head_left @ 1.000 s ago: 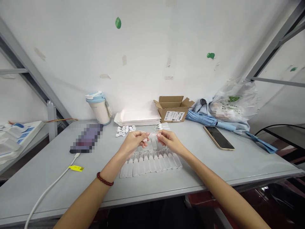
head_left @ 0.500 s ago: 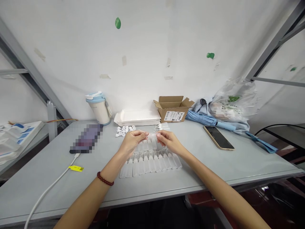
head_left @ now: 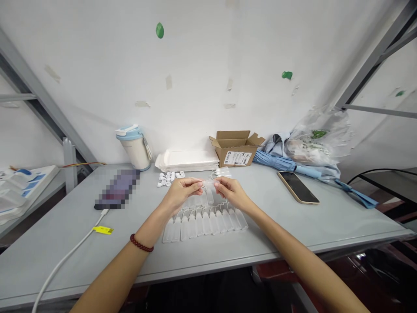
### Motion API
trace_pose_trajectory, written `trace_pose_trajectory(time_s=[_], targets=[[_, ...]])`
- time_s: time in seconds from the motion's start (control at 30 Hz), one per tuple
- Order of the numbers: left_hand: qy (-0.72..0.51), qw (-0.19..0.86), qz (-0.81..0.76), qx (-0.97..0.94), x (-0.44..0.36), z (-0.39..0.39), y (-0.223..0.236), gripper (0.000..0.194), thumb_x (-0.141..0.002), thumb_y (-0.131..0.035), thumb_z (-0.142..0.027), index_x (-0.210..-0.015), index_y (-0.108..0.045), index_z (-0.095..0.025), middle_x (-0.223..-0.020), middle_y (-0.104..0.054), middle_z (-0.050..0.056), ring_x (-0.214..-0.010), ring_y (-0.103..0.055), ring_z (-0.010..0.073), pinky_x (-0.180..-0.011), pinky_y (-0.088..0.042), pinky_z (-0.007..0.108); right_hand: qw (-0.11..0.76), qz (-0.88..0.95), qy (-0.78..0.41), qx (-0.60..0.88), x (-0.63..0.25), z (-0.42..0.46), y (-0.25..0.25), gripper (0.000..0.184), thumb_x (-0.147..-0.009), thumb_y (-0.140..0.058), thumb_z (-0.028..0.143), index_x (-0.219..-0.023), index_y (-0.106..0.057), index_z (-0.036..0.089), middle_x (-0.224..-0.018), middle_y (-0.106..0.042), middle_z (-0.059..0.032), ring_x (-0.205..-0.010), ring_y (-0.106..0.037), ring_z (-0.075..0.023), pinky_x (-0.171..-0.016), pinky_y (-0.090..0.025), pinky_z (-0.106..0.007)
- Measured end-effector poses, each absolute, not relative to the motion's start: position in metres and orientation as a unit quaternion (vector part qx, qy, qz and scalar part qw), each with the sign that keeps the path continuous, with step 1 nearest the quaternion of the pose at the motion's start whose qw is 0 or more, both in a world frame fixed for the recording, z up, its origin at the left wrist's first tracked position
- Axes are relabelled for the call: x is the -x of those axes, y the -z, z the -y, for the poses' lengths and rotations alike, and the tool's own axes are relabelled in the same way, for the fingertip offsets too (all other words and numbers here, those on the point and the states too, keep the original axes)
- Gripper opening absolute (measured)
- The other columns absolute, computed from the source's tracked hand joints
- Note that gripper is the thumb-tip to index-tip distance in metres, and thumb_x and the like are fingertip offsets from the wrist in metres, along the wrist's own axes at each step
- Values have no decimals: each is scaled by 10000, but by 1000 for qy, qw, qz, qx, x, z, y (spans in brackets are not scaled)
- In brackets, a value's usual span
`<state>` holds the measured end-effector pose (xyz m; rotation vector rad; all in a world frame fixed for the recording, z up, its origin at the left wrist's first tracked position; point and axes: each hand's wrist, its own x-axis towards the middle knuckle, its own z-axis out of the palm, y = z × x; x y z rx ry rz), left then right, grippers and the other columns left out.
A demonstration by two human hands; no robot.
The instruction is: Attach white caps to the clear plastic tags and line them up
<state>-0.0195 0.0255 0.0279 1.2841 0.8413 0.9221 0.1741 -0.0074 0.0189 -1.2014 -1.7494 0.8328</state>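
Between the fingertips of both hands is a small clear plastic piece (head_left: 209, 183), held level above the table; its exact kind is hard to make out. My left hand (head_left: 181, 194) pinches its left end with thumb and fingers. At the other end my right hand (head_left: 233, 191) is closed on it in the same way. Below the hands lies a row of flat, translucent plastic bottles (head_left: 207, 224) with thin white cords at their tops. Behind this row are more such bottles (head_left: 201, 199), partly hidden by my left hand. Loose white caps (head_left: 168, 177) lie heaped beyond my left hand.
Against the wall stand a lidded tumbler (head_left: 134, 150), a stack of white packets (head_left: 187, 161) and an open carton (head_left: 233, 152). A charging phone (head_left: 117, 189) lies left, another phone (head_left: 297, 187) right. A folded blue umbrella (head_left: 283, 163) and plastic bag (head_left: 314, 141) sit back right.
Both hands keep their pinch on the clear plastic piece, with only a slight shift of the fingers. The whole view has moved a little; nothing on the table has changed place.
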Motion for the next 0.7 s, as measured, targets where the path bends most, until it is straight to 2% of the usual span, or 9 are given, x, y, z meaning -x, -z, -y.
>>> trace_pose_trajectory(time_s=[0.13, 0.37, 0.47, 0.6, 0.7], targets=[[-409, 610, -382, -560, 19, -24, -31, 323, -582, -787, -360, -788, -683, -135, -695, -650, 28, -628, -587, 126, -696, -500, 298, 410, 714, -293, 486, -176, 8, -22, 304, -861, -460, 429, -854, -593, 155, -614, -484, 18, -546, -404, -105, -526, -320, -228], [-339, 614, -395, -593, 21, -24, -30, 296, -551, -801, -352, -694, -650, -141, -623, -617, 8, -589, -571, 123, -663, -504, 298, 335, 760, -323, 454, -189, 6, -30, 339, -863, -464, 423, -677, -554, 154, -589, -433, 30, -522, -347, -88, -516, -280, -232], [-317, 620, -399, -596, 23, -25, -30, 285, -550, -803, -333, -723, -672, -149, -618, -624, 4, -600, -584, 132, -702, -504, 320, 322, 756, -337, 459, -190, 5, -30, 314, -857, -467, 410, -694, -552, 156, -587, -445, 30, -517, -359, -89, -510, -277, -233], [-328, 629, -379, -594, 26, -27, -29, 313, -586, -787, -297, -851, -705, -153, -745, -676, 35, -755, -626, 163, -827, -477, 335, 344, 739, -321, 482, -186, 6, -30, 319, -863, -443, 389, -638, -485, 167, -567, -424, 33, -517, -368, -92, -515, -282, -231], [-334, 635, -365, -593, 27, -29, -28, 287, -621, -770, -317, -847, -713, -150, -812, -691, 56, -804, -633, 171, -864, -468, 335, 355, 731, -321, 486, -182, 7, -28, 332, -866, -432, 396, -617, -445, 176, -555, -415, 34, -517, -369, -95, -516, -289, -230]])
